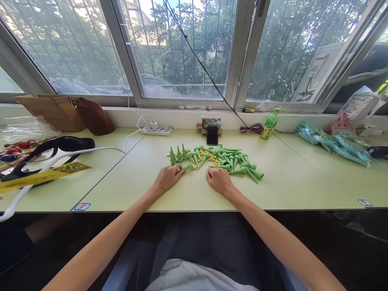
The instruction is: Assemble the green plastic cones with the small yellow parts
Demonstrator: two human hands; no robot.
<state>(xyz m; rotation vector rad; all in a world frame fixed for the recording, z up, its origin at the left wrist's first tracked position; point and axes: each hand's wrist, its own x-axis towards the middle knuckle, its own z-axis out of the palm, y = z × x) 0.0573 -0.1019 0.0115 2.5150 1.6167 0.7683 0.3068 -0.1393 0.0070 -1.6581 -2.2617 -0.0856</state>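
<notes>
A heap of green cone-shaped plastic spikes (230, 161) lies on the pale green table (136, 186), mixed with small yellow pieces (212, 159). A few spikes (177, 155) stand upright at the heap's left end. My left hand (166, 178) rests on the table at the heap's left edge, its fingers closed on one green spike (187, 167) that lies on its side. My right hand (218, 180) lies just in front of the heap with its fingers curled under; what it holds, if anything, is hidden.
A white power strip (157, 130), a small box (209, 123) and a green bottle (269, 124) stand along the window sill. Blue packets (330, 143) lie at the right. A black and white hanger-like item (45, 155), a yellow tag and a cardboard box (51, 111) lie at the left.
</notes>
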